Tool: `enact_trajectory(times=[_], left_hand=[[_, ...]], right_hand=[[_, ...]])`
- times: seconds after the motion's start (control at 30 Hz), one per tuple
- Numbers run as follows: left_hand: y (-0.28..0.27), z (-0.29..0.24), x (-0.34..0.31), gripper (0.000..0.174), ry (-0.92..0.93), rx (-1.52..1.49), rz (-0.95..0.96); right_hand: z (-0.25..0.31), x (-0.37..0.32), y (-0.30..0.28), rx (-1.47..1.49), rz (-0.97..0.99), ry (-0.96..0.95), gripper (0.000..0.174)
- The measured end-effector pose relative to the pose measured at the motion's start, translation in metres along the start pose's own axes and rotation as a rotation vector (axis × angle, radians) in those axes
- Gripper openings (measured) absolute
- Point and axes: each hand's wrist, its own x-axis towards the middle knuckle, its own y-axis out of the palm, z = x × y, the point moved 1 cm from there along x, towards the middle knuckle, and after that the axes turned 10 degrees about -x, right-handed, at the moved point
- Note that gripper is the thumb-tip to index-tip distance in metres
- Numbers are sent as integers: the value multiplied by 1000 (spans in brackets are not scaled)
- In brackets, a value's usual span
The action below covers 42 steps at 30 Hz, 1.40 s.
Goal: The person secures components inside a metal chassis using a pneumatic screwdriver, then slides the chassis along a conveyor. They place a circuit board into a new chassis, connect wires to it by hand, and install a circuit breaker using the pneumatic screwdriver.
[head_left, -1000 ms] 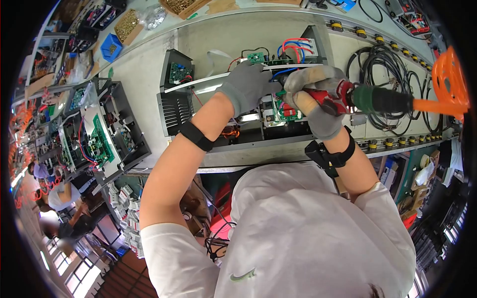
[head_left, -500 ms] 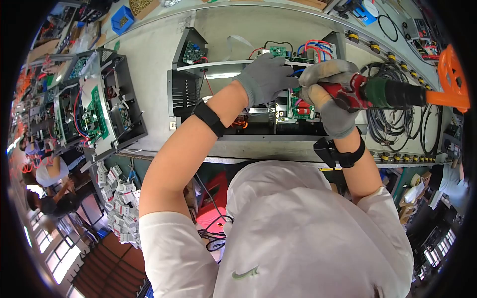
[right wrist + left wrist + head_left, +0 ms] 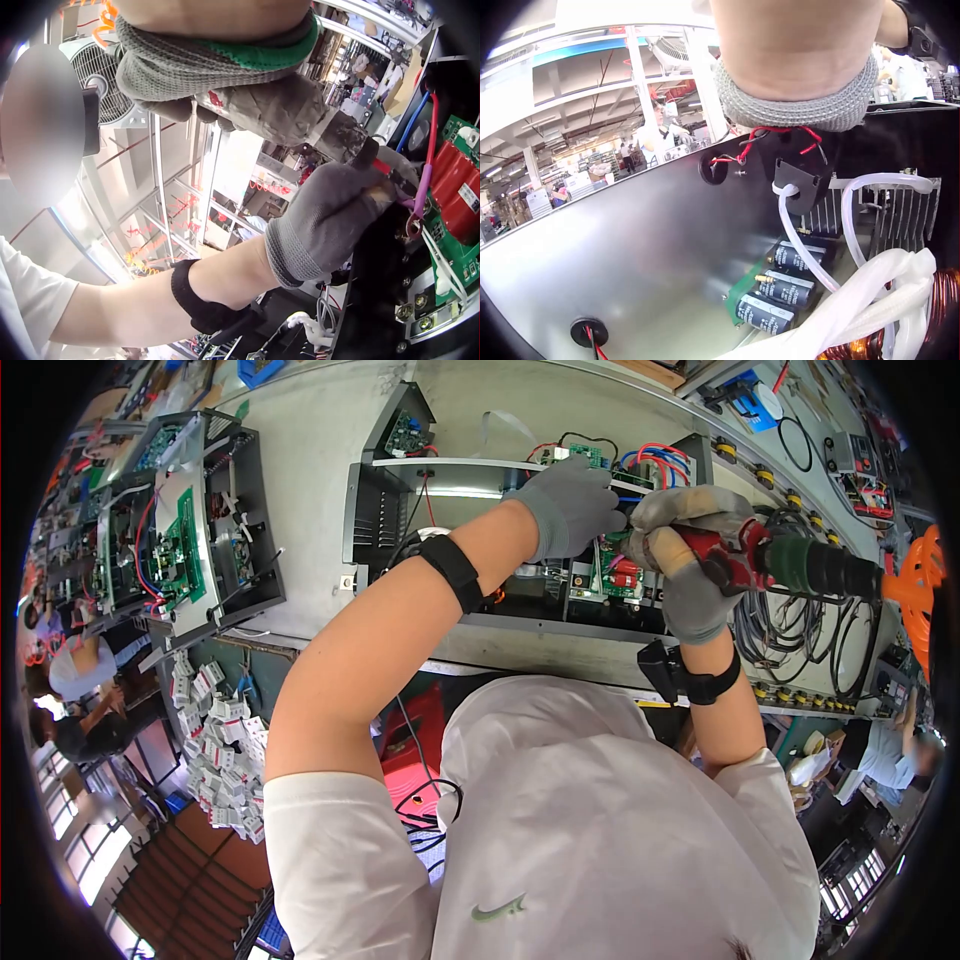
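Gripped in my gloved right hand (image 3: 695,575) is a red pneumatic-looking driver (image 3: 735,555), its green and black rear joined to an orange coiled hose. The right wrist view shows the taped driver body (image 3: 281,112) with a red-and-black bit (image 3: 396,177) pointing into a black metal chassis (image 3: 560,622). The gloved left hand (image 3: 572,505) is at the bit, fingers curled round it (image 3: 330,214). Beside the bit are a pink-sleeved ring terminal (image 3: 414,225) and a green board with red components (image 3: 457,187). In the left wrist view only the glove cuff (image 3: 799,109) shows, above the chassis wall.
Left of the chassis stands another open unit with a green board (image 3: 182,555). Coiled black cables (image 3: 785,625) lie to the right, near a rail with yellow rollers (image 3: 765,478). Capacitors (image 3: 784,289) and white tubing (image 3: 862,300) occupy the chassis interior.
The head view has shifted, so bench, chassis and hands appear farther right. Both hands keep about the same place over the chassis, and the right still grips the driver.
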Motion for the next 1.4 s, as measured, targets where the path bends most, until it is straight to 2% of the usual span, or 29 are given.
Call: enact_trajectory(times=[0.1,0.2,0.37,0.47,0.6,0.63,0.67,0.7,0.73,0.8,0.87,0.93,1.0,1.03,1.07,1.13,1.2,1.27,1.3,1.4], left_hand=[[1,0,-1,18,6,8,21],[4,3,-1,18,44,-6,-35],[4,3,1,18,47,28,25],[1,2,3,18,22,9,36],[0,4,4,18,-2,-76,-15],[-4,5,1,16,-49,-246,-70],[-8,5,-1,15,-94,-420,-123],[1,8,-3,23,-199,-592,-338],[-4,4,-7,23,-172,-587,-332],[-14,-4,-20,31,-661,-862,-634],[4,-9,-28,32,-799,-1238,-612],[4,-31,-42,25,-763,-1650,-454],[-4,-63,-41,24,-701,-1916,-461],[-2,-77,-42,22,-620,-1971,-474],[-3,-89,-40,22,-617,-1962,-454],[-9,-112,-34,19,-829,-2156,-511],[0,-120,-29,18,-793,-2143,-498],[6,-126,-24,28,-754,-2098,-434],[12,-128,-20,39,-716,-2145,-441],[16,-133,-16,43,-746,-2230,-430]], right_hand=[[-1,0,1,58,-5,-2,24],[-8,0,0,78,-18,-6,25],[-11,-2,4,172,-39,7,25],[-9,-2,4,172,-3,15,27],[4,2,1,64,-36,-79,27],[13,3,-1,6,-48,-131,28],[23,0,2,260,-178,-163,25],[35,5,-9,280,-123,-199,25],[41,4,-19,261,-159,-246,26],[51,2,-40,240,-182,-322,28],[61,-13,-54,259,-284,-211,27],[62,-28,-66,275,-312,-179,26],[62,-41,-72,299,-336,-143,26],[62,-48,-74,319,-364,-117,27],[62,-53,-76,342,-393,-88,27],[61,-59,-81,314,-433,-111,28],[65,-63,-86,413,-478,-137,30],[67,-64,-89,454,-509,-148,32],[67,-65,-90,497,-521,-162,32],[66,-65,-95,556,-500,-208,33]])
